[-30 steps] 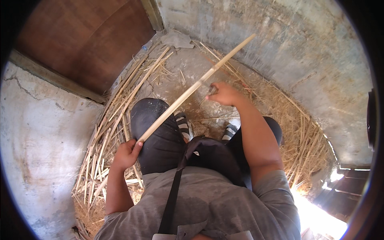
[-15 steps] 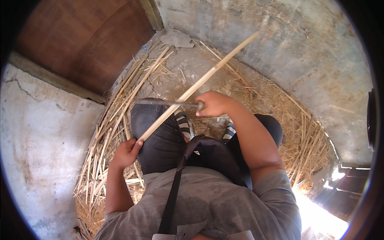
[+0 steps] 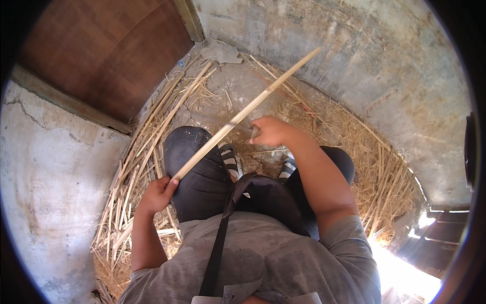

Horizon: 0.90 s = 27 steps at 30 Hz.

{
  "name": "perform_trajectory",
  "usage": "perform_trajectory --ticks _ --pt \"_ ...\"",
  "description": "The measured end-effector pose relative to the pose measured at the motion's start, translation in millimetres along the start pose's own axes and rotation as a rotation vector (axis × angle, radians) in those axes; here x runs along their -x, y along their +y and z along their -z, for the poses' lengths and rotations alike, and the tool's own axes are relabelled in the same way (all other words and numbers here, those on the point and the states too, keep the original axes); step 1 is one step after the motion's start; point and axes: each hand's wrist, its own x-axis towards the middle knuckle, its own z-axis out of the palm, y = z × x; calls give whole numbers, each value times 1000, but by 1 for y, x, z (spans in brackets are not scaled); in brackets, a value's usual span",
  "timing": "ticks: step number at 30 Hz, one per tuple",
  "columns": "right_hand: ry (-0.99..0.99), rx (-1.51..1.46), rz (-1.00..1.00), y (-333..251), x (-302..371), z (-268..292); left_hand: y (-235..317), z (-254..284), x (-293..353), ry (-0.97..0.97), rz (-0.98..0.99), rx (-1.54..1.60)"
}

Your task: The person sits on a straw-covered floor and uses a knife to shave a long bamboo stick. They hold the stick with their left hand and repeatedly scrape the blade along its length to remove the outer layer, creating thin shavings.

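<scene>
A long pale bamboo strip [image 3: 243, 112] slants from my lower left up toward the far wall, passing over my left knee. My left hand [image 3: 158, 194] is closed round its near end, thumb on top. In my right hand [image 3: 273, 130] is the short handle of a knife [image 3: 254, 132], fingers wrapped round it. Its blade is smeared by motion and reaches left to the middle of the strip; I cannot tell whether it touches.
Split bamboo strips [image 3: 148, 147] lie heaped along the left wall. Shavings [image 3: 349, 126] cover the floor at right. A flat grey piece [image 3: 221, 52] lies by the far corner. Stained walls [image 3: 354, 45] and a brown panel [image 3: 106, 55] close in the space. My striped footwear [image 3: 230, 159] is below.
The knife blade, earlier pointing left across the strip over my knee, has swung toward the far side and is blurred. The strip's far end has dipped slightly; my left hand keeps its grip.
</scene>
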Motion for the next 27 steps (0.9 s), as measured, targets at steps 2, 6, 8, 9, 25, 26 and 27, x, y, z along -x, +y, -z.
perform_trajectory --ticks 2,6,8,9,25,26,27 --pt "-56 37 56 -13 -2 -6 -3 -1 0 8 -6 -10" --pt "-79 25 42 -16 2 10 -3 -3 1 30 -15 -12" --pt "51 -6 -10 3 -1 12 -5 -6 1 45 -20 -2" --pt "118 -19 -41 15 -2 13 -3 -6 0 45 -24 -2" --pt "-90 13 95 -17 -4 -5 -3 -4 1 28 8 -8" --pt "-83 14 118 -14 -4 -2 -4 -5 1 28 11 -2" --pt "-75 15 141 -9 -4 1 -6 -6 0 41 -4 -11"
